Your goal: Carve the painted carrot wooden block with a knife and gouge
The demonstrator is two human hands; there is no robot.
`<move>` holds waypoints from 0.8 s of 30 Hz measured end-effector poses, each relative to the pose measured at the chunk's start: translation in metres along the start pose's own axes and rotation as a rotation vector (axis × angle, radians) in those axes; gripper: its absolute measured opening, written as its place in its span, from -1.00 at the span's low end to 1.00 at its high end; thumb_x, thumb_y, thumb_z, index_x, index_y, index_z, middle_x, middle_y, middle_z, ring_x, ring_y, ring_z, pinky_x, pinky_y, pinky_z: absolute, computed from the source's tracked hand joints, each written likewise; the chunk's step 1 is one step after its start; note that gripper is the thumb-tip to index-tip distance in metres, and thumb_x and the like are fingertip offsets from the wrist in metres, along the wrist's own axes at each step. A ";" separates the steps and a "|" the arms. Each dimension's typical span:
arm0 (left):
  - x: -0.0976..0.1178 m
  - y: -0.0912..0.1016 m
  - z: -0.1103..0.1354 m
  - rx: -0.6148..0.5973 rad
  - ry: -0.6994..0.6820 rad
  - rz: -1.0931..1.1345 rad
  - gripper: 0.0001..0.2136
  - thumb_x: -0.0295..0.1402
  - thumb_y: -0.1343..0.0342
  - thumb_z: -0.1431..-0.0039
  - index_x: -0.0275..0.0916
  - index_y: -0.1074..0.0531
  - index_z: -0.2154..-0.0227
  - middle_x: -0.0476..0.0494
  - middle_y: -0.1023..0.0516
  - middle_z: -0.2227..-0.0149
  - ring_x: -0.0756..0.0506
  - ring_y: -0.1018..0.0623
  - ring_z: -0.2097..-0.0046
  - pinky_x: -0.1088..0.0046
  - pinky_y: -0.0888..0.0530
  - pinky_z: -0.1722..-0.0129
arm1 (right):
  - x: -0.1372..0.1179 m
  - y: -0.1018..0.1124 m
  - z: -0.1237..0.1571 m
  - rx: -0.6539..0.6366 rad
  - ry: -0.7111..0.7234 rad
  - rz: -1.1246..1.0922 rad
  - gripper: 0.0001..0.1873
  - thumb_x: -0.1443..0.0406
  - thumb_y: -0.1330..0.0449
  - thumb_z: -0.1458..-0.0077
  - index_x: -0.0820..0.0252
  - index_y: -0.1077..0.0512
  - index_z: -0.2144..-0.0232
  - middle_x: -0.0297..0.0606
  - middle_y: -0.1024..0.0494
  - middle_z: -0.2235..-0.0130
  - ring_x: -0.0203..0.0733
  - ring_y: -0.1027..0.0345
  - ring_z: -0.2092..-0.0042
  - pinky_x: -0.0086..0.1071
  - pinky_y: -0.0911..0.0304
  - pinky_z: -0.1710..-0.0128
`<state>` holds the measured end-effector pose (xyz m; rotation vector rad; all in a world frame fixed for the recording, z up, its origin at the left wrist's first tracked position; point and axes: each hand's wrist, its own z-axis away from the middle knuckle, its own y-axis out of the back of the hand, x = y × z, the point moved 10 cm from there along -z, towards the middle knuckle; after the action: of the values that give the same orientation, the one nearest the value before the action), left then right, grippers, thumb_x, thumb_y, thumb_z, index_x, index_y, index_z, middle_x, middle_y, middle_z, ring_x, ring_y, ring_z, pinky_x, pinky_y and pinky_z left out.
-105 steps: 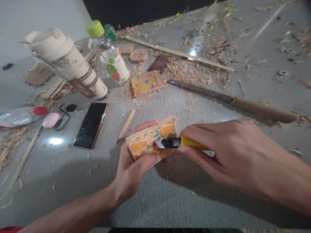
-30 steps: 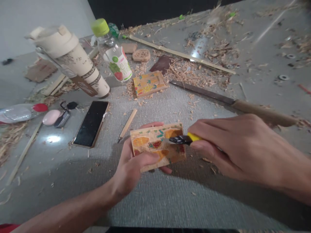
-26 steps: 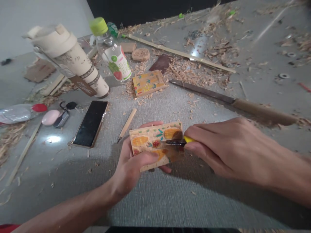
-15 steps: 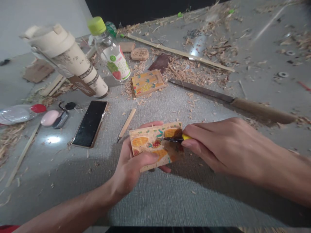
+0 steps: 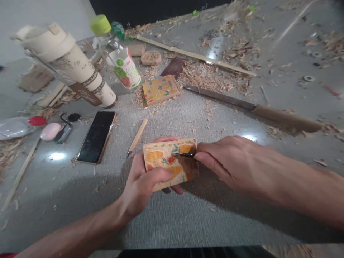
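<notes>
My left hand (image 5: 143,179) is closed around the left side of a flat wooden piece (image 5: 158,161), thumb on its face and fingers behind. Painted orange shapes, a red spotted berry and teal leaves cover that face, which tilts up toward me. Between the thumb and fingers of my right hand (image 5: 215,157) is a slim black tool (image 5: 186,154) with a thin pointed tip. The tip rests at or just over the face, above the berry; exact contact cannot be made out. Its rear end is hidden in the hand.
Left of the hands lie a wooden stick with a dark point (image 5: 137,137) and a phone (image 5: 96,136). Farther back stand a tumbler (image 5: 72,61) and a plastic bottle (image 5: 122,64). Another painted piece (image 5: 161,90), a long knife (image 5: 249,106) and wood shavings (image 5: 206,77) lie beyond.
The tool's tip has shifted slightly left across the painted face, and my right hand has moved left with it. Its yellow part no longer shows. The left hand keeps its hold.
</notes>
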<state>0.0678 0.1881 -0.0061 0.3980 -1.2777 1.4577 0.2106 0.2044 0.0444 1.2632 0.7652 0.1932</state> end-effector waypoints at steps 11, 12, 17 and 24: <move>0.000 0.004 -0.003 0.006 -0.003 -0.036 -0.43 -0.51 -0.34 -0.12 -0.15 -0.48 -0.23 -0.22 -0.70 0.01 -0.29 -0.74 0.12 0.30 -0.76 0.42 | 0.023 -0.020 0.003 -0.312 -0.357 -0.545 -0.43 -0.08 0.08 -0.45 0.09 -0.47 0.39 -0.30 -0.46 0.43 -0.25 -0.29 0.48 -0.36 -0.10 0.48; 0.000 0.004 -0.003 0.007 -0.002 -0.040 -0.42 -0.50 -0.35 -0.12 -0.16 -0.48 -0.23 -0.22 -0.70 0.01 -0.28 -0.74 0.13 0.31 -0.76 0.42 | 0.023 -0.027 0.006 -0.390 -0.399 -0.679 -0.41 -0.13 0.07 -0.43 0.10 -0.44 0.40 -0.33 -0.41 0.45 -0.28 -0.23 0.50 -0.38 -0.10 0.50; 0.000 0.002 -0.004 -0.023 -0.013 -0.014 -0.39 -0.45 -0.34 -0.14 -0.18 -0.44 -0.29 -0.24 -0.70 -0.05 -0.26 -0.76 0.12 0.37 -0.75 0.39 | 0.021 -0.027 0.011 -0.483 -0.425 -0.870 -0.31 -0.31 0.03 -0.34 0.10 -0.43 0.39 -0.34 -0.36 0.46 -0.28 -0.17 0.50 -0.37 -0.12 0.50; -0.001 0.001 -0.004 -0.034 -0.012 0.036 -0.39 -0.52 -0.31 -0.15 -0.18 -0.43 -0.29 -0.25 -0.70 -0.08 -0.32 -0.76 0.04 0.34 -0.77 0.35 | 0.021 0.007 0.005 -0.096 -0.189 -0.269 -0.45 0.00 0.07 -0.51 0.07 -0.44 0.44 -0.29 -0.50 0.44 -0.18 -0.35 0.39 -0.26 -0.06 0.37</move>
<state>0.0685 0.1913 -0.0086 0.3634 -1.3233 1.4637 0.2313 0.2143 0.0425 1.0588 0.7447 -0.1054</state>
